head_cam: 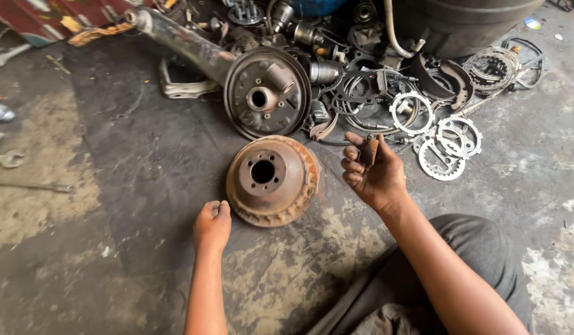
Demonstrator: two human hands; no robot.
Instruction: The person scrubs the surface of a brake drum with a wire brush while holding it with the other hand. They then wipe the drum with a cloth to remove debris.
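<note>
Soft even daylight, faint shadows, sharp focus, slight edge distortion.

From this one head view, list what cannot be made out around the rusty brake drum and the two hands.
- Small brown piece in the right hand: fingers cover most of it.
- Left hand: fist closed; whether it holds anything is hidden.
- Brake drum underside: faces the floor.
- Axle tube: far end lost in clutter at the top edge.
</note>
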